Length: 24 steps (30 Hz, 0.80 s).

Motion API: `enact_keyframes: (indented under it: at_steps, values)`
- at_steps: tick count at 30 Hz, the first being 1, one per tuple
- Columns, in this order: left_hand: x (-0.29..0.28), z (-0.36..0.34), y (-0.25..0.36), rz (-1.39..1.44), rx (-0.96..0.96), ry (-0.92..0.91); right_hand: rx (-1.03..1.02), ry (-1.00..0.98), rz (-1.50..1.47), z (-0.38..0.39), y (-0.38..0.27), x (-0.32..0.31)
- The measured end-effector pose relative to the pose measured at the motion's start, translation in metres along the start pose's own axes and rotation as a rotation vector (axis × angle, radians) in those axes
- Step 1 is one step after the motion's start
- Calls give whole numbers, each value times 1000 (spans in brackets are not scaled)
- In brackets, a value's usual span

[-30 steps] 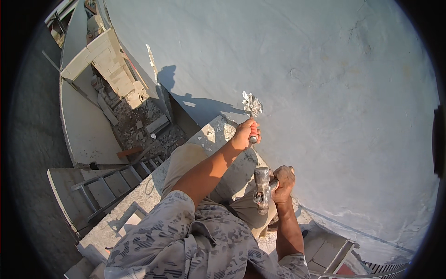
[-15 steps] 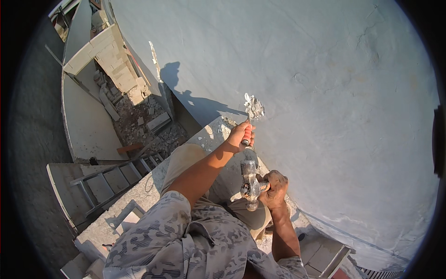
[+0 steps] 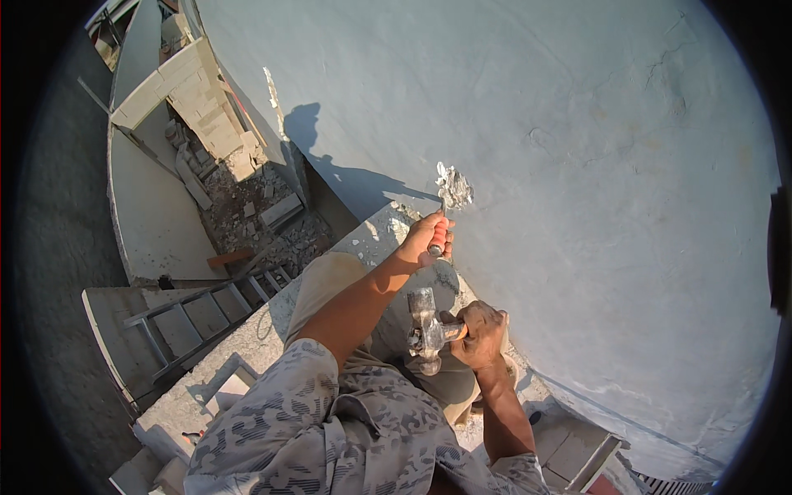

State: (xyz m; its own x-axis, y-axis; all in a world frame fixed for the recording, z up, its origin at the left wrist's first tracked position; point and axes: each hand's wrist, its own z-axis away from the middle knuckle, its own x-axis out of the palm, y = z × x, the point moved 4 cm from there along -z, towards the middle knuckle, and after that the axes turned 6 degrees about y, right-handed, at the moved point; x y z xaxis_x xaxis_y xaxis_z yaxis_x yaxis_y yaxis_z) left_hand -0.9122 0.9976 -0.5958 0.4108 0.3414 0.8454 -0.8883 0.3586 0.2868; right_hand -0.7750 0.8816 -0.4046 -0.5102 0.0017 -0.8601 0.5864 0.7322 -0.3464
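Note:
My left hand (image 3: pixel 427 238) is closed round the red handle of a chisel (image 3: pixel 439 233), whose metal tip is at the lower part of a rough chipped patch (image 3: pixel 454 186) in the grey plastered wall (image 3: pixel 610 206). Below and to the right, my right hand (image 3: pixel 480 334) grips the short-looking handle of a steel hammer (image 3: pixel 421 328), its head level with that hand, below the chisel's butt. My legs in tan trousers (image 3: pixel 322 280) rest on a pale concrete ledge (image 3: pixel 200 371) along the wall's foot.
Down on the left are an aluminium ladder (image 3: pixel 186 322), pale block partitions (image 3: pixel 161 206) and broken blocks with rubble (image 3: pixel 264 223). A dark wall (image 3: pixel 62 231) is at the far left. More pale blocks (image 3: pixel 573 450) show at lower right. My shadow falls on the wall left of the patch.
My right hand and the hammer have moved leftward over the last second. My left hand and chisel shifted slightly left, with the tip still at the chipped patch.

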Motion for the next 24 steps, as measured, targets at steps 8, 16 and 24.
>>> enact_keyframes:
  at_steps: [8, 16, 24]
  values:
    - [-37, -53, -13, 244, 96, 229, 637, -88, 14, 10, 75, 49]
    - [-10, 1, 2, 33, 15, 87, 207, 88, -24, 4, 19, -8]
    - [-2, 5, 2, -52, -34, 26, -95, 160, -143, -1, -3, -20]
